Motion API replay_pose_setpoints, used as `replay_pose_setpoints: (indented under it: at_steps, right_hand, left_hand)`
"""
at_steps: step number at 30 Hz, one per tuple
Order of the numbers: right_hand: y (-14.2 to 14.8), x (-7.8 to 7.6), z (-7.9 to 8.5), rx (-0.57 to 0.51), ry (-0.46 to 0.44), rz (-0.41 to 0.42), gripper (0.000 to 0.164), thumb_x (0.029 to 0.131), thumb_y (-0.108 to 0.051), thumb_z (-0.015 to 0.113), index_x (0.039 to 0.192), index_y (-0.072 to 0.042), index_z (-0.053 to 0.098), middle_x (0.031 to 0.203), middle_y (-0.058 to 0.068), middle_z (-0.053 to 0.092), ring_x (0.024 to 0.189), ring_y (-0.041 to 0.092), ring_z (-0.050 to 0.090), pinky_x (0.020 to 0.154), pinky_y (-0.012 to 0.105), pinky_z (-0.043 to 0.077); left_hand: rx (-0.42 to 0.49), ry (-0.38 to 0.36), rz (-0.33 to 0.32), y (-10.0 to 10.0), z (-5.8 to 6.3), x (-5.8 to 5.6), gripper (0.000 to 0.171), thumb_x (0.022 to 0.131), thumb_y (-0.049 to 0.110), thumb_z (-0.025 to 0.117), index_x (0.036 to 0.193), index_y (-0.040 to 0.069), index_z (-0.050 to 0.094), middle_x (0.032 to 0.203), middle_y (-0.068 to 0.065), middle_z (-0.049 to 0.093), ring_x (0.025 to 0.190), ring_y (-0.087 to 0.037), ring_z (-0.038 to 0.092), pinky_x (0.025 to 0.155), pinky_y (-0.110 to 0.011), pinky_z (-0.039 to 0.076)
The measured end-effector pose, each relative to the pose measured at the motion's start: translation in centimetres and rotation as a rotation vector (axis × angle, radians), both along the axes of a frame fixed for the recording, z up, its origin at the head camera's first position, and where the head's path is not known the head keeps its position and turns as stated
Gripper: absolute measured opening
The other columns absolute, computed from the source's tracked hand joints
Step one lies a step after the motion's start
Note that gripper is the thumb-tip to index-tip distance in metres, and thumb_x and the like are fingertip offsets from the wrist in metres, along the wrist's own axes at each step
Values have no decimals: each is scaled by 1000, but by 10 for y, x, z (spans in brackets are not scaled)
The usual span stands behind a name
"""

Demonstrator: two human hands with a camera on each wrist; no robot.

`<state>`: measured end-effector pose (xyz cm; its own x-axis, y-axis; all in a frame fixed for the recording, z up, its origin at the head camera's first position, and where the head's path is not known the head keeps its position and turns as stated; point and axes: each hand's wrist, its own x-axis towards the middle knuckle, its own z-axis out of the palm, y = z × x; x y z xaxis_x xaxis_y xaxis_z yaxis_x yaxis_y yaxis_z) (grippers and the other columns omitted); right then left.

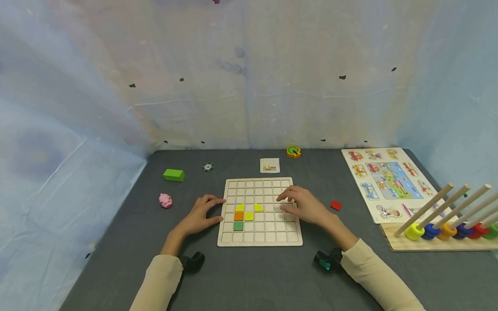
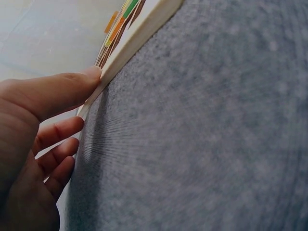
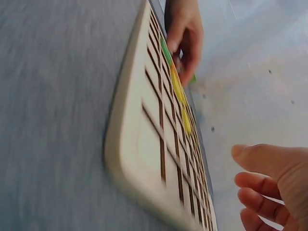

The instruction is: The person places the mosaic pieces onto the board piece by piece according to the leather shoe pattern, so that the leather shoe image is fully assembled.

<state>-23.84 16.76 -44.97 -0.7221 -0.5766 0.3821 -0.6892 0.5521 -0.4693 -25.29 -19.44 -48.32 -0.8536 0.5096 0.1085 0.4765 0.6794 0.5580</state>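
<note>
A pale wooden grid board (image 1: 260, 237) lies on the dark table. In its left half sit an orange square tile (image 1: 239, 216), a green square tile (image 1: 238, 226), a yellow square tile (image 1: 249, 216) and two yellow curved-edge tiles, one on the left (image 1: 240, 207) and one on the right (image 1: 258, 207). My left hand (image 1: 199, 215) touches the board's left edge with thumb and fingertips, its fingers relaxed. Over the board's right side hovers my right hand (image 1: 303, 205), fingers loosely bent, nothing between thumb and fingers in the right wrist view.
A red tile (image 1: 336, 205) lies right of the board. Behind it are a small pattern card (image 1: 270, 165) and an orange-green tree piece (image 1: 293, 151). Leftward stand a green block (image 1: 173, 175), a pink pig (image 1: 165, 200) and a chip (image 1: 207, 167). A picture puzzle (image 1: 359, 197) and peg stand (image 1: 445, 244) occupy the right.
</note>
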Motion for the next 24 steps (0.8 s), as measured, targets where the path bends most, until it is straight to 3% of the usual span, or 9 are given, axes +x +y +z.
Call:
replay_pose_setpoints:
  at_steps: [4, 12, 18, 24]
  right_hand:
    - [22, -1, -1, 32, -2, -56, 22, 83, -13, 71, 104, -6, 68, 99, 6, 64, 80, 20, 58, 68, 34, 46]
    - [49, -3, -1, 101, -99, -156, 30, 80, -20, 74, 105, -4, 67, 96, 9, 63, 82, 24, 58, 69, 37, 46]
    - [54, -7, -4, 170, -171, -176, 33, 78, -24, 76, 102, -3, 67, 87, 6, 62, 78, 19, 57, 69, 35, 46]
    - [53, -9, -6, 180, -182, -180, 30, 80, -21, 74, 102, -2, 68, 79, 3, 61, 68, 11, 52, 62, 30, 43]
  left_hand:
    - [-8, 14, -8, 0, 0, 1, 54, 85, 27, 69, 134, 15, 51, 126, -10, 43, 111, -28, 37, 94, -52, 32]
    - [-8, 0, -5, -1, -2, 0, 54, 85, 28, 69, 135, 16, 50, 127, -10, 43, 113, -28, 36, 95, -52, 31]
    - [-14, -14, -2, -1, -1, 0, 54, 86, 28, 68, 135, 16, 50, 128, -10, 42, 114, -28, 35, 96, -51, 31]
    - [-14, -12, -4, 0, 0, 0, 54, 86, 27, 68, 135, 15, 50, 128, -11, 42, 113, -29, 35, 95, -52, 31]
